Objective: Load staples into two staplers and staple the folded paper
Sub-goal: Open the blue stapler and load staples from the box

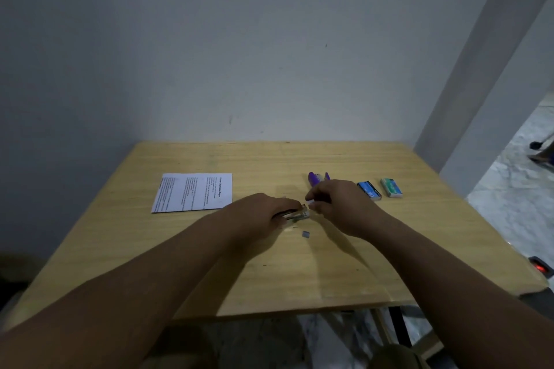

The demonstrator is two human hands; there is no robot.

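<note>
My left hand (261,209) grips a small stapler (296,215) low over the wooden table (299,272), its front end pointing right. My right hand (335,201) is just right of it, fingertips pinching a small pale strip of staples (311,203) at the stapler's open end. A purple stapler (314,179) lies behind my right hand, partly hidden. The folded printed paper (193,196) lies flat at the left. A loose small block of staples (306,234) lies on the table below the hands.
A blue staple box (369,190) and a green staple box (391,187) lie at the right of the table. A white wall stands behind the table. A red-lit switch (541,268) shows past the right edge.
</note>
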